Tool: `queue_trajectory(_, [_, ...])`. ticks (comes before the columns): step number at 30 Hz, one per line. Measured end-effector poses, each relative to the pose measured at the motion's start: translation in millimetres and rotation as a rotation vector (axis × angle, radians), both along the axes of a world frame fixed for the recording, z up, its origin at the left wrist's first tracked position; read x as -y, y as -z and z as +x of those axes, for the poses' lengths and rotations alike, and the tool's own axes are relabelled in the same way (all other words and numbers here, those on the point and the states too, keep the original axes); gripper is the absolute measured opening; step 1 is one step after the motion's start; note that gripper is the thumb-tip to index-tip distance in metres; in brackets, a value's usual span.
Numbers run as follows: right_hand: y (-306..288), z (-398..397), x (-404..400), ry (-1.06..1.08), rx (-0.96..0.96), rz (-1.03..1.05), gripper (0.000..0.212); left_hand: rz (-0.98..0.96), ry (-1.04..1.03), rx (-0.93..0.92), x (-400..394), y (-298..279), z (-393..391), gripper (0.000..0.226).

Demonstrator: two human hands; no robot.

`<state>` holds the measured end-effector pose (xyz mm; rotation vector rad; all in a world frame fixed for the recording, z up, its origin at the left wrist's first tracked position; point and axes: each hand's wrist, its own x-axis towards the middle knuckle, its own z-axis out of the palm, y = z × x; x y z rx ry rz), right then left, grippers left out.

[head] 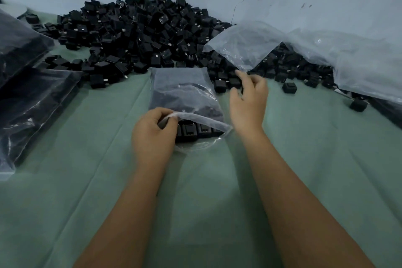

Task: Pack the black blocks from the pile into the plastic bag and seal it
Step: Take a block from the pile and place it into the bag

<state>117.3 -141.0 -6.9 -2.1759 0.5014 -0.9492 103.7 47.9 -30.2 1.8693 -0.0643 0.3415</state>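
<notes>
Green cloth-covered tabletop (217,180), creased. Pile of black blocks (139,35) along far edge against wall. Part-filled plastic bag (185,93) at middle. Filled bags (28,98) at left edge. Stray blocks (289,88) and loose plastic sheet (359,61) toward right edge.

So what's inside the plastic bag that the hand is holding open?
Black blocks sit in a row at the open mouth of the plastic bag, which the left hand pinches. Deeper in, the cloudy plastic shows only a dark mass, so they cannot be counted.
</notes>
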Motion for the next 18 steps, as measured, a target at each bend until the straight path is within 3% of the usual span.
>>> queue_trajectory(3, [4,17,31,0.001,-0.305,0.172,0.06,0.007,0.01,-0.007,0,0,1,0.009])
queue_trajectory(7, [17,24,42,-0.002,-0.629,0.047,0.063,0.0,0.017,-0.014,0,0,2,0.01])
queue_trajectory(9, [22,24,40,0.015,-0.626,-0.027,0.061,-0.01,0.022,-0.023,0,0,2,0.011])
queue_trajectory(13, [23,14,29,0.066,-0.437,-0.17,0.053,0.012,0.01,-0.03,0,-2,2,0.01])
queue_trajectory(18, [30,-9,10,0.037,-0.45,-0.347,0.028,0.006,0.005,-0.05,1,-4,0,0.01])
